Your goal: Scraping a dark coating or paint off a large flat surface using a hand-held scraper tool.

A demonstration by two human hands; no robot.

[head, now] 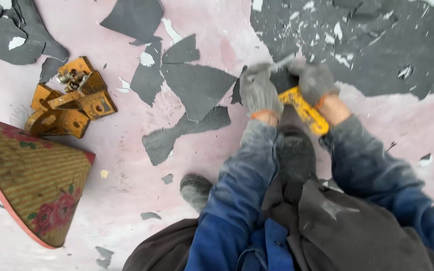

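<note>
Both gloved hands close around a yellow-handled scraper (305,111) near the top middle of the pink floor (126,211). The left hand (259,92) clenches low by the blade, the right hand (315,82) grips the handle, and the blade meets grey paint (377,60). Loose paint flakes (197,85) lie just left. Rusty orange brackets (71,100) and a conical hat (31,180) sit toward the left edge.

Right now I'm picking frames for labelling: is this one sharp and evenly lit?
Head view: flat, soft light, no glare or hard shadows; the hat and brackets are fairly crisp; the hands, left and right, and scraper are motion-blurred.
</note>
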